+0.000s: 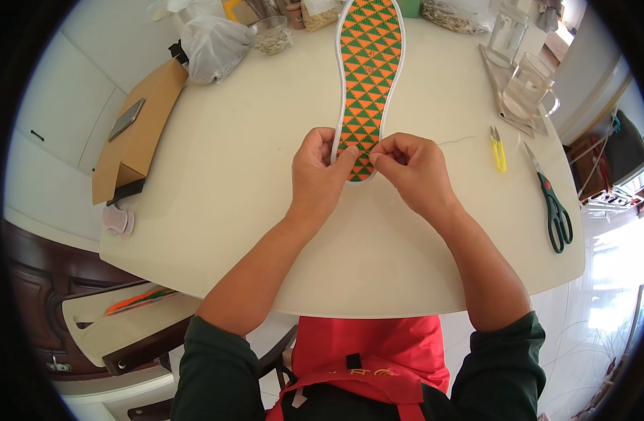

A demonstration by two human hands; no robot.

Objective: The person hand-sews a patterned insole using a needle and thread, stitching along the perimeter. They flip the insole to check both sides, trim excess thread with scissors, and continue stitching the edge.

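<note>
An insole (370, 67) patterned in green and orange triangles, with a white edge, is held up over the table, its narrower end toward me. My left hand (318, 165) grips this near end from the left, the thumb lying on the patterned face. At the right edge of the same end, my right hand (410, 165) is closed in a pinch against the insole. What sits between its fingertips is too small to make out. A thin dark thread (459, 141) shows on the table just right of that hand.
Yellow thread snips (499, 151) and green-handled scissors (555, 210) lie on the right. Behind them stand a glass jar (508, 35) and a glass pitcher (527, 88). A cardboard box (143, 126) bearing a phone (127, 119) stands left; bags and a bowl (270, 36) line the back.
</note>
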